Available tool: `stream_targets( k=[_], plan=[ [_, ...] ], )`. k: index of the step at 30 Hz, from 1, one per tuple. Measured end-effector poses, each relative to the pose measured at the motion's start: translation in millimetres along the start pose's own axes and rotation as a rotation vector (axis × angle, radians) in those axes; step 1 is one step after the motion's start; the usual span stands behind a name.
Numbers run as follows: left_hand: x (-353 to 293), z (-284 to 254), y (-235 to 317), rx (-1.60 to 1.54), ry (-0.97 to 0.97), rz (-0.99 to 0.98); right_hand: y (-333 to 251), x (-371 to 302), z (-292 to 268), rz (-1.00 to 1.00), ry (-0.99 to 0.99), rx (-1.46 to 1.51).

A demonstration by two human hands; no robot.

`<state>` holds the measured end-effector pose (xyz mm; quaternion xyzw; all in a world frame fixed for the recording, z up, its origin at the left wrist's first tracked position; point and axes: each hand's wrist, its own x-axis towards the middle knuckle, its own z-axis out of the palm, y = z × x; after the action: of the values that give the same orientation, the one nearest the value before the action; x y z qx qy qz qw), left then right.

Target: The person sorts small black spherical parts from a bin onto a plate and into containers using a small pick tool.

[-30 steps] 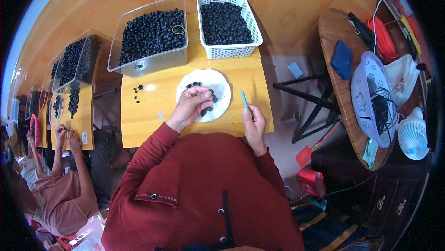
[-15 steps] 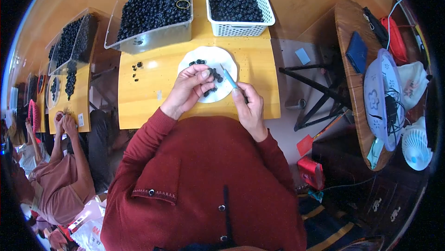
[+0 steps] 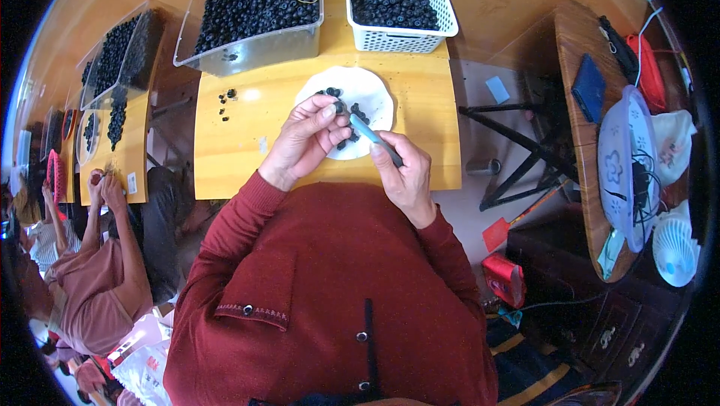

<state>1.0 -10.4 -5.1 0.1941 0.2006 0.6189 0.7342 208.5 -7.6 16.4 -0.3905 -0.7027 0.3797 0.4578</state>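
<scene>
Over a white scalloped plate (image 3: 373, 86), my left hand (image 3: 304, 140) pinches a small black round piece (image 3: 339, 107) between thumb and fingertips. My right hand (image 3: 409, 175) grips a slim light-blue-handled pointed tool (image 3: 366, 130), its tip close to that piece. Whether the tip touches the piece, I cannot tell. Several more black pieces (image 3: 360, 113) lie on the plate, partly hidden behind my left fingers. They look like small rubber parts, though their exact kind is not clear.
Behind the plate stand a clear bin (image 3: 259, 50) and a white perforated basket (image 3: 397, 40), both full of black pieces. Loose pieces (image 3: 227, 95) dot the yellow table (image 3: 240, 132). A person (image 3: 101, 286) works at the left. A brown side table (image 3: 574, 106) holds a basin (image 3: 619, 173).
The tool's tip has come leftward to the piece in my left hand. The table and bins sit slightly further right and higher in view.
</scene>
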Motion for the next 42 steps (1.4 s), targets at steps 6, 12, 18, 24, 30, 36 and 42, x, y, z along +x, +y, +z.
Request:
stream_targets(
  k=[6,12,18,24,30,36,42],
  plan=[
    [-4.1,1.4,-3.0,-0.02,-0.012,-0.01,-0.6,-0.6,-2.6,-0.019,-0.029,-0.033],
    [-7.3,3.9,-9.4,-0.015,0.023,-0.034,2.9,-3.2,-4.2,-0.072,-0.009,-0.05],
    [-17.1,24.9,-12.3,0.064,-0.138,0.007,19.3,-5.7,-9.2,-0.031,0.069,-0.084],
    [-13.7,24.8,-7.4,0.091,-0.088,0.015,25.3,-8.5,-13.0,0.138,0.112,0.098],
    [-11.3,18.6,-10.1,0.065,-0.058,-0.031,29.9,-10.8,-9.8,0.149,0.108,0.119],
    [-6.2,15.1,-10.9,0.178,0.096,-0.048,37.7,-14.9,-15.1,0.221,0.102,0.082],
    [12.3,22.8,-8.2,0.36,0.232,-0.064,51.9,-31.5,-19.1,0.208,0.176,0.098]
  ],
)
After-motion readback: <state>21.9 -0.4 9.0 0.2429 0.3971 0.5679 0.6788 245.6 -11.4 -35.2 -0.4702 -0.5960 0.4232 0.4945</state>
